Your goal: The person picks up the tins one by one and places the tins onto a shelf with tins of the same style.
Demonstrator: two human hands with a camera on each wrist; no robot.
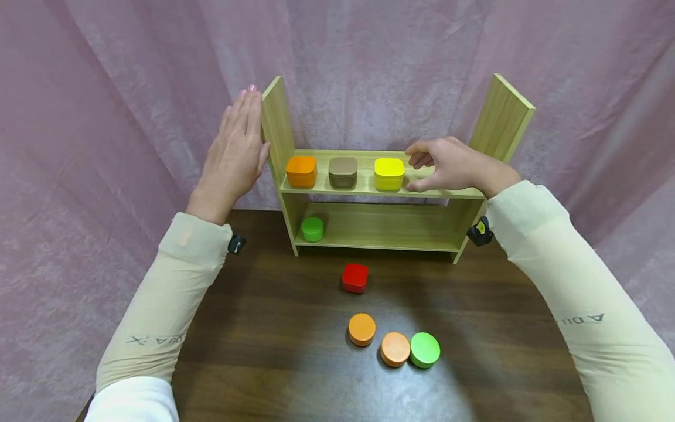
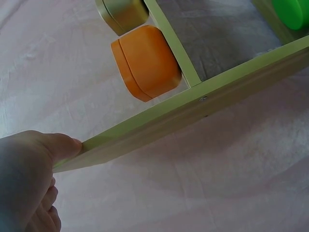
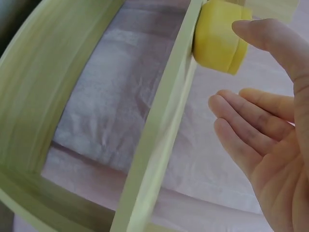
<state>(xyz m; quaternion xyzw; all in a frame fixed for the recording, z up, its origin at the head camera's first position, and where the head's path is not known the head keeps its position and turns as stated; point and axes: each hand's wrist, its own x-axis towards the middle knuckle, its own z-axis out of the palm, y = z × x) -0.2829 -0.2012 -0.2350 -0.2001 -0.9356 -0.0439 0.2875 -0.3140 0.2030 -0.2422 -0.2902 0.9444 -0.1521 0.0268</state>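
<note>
Curtain [image 1: 369,58] in soft mauve fills the far side and both flanks, folds hanging loosely, and below it spreads a dark wooden table [image 1: 263,363]. At its far end stands the pale wooden shelf [image 1: 390,230], upright, two boards between two tall sides. Reaching towards it come two cream sleeves [image 1: 179,281], dark lettering on each, and now the hands! The left hand [image 1: 232,149] lies against the outside of the shelf's left side, fingers straight and together, thumb at the front edge, grasping no box. Over on the right, the right hand [image 1: 456,167] hovers above the upper board, fingers and thumb parted, nothing in their grasp, just right of the yellow box [image 1: 389,176]; whether the thumb brushes it, I cannot tell. That yellow box sits on the upper board, right of the middle, with a brown box [image 1: 343,174] to its left and an orange box [image 1: 302,172] at the far left of the row. Down on the table, near the shelf, rests a red box [image 1: 355,278]. Then the little round tubs: a green one [image 1: 313,230] at the lower board's left end, and nearer, an orange one [image 1: 361,329], a peach one [image 1: 395,349] and a light-green one [image 1: 424,350], the last two side by side.
</note>
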